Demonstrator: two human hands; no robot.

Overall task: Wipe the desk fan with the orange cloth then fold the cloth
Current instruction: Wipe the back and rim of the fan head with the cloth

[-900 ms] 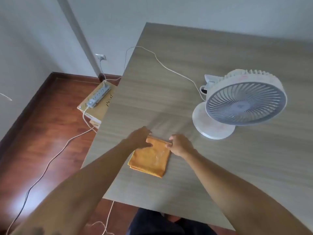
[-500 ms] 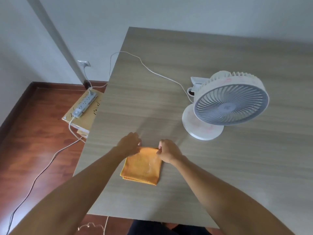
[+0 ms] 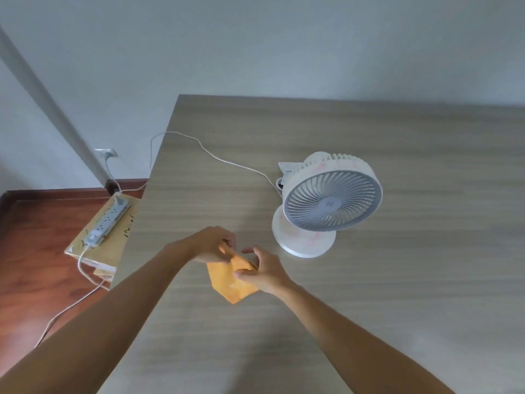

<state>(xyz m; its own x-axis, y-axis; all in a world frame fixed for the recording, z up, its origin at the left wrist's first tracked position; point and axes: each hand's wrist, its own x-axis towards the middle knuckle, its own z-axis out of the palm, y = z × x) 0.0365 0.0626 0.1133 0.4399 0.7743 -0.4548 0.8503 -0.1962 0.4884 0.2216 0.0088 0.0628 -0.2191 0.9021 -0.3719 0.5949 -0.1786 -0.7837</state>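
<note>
Lifted off the surface (image 3: 369, 308) since half a second ago, the orange cloth (image 3: 230, 282) now hangs between both hands, near the fan (image 3: 329, 200). Left hand (image 3: 211, 245) has a closed grip on its top corner; right hand (image 3: 262, 270) pinches the other edge, probably so it can be opened up for wiping.
</note>
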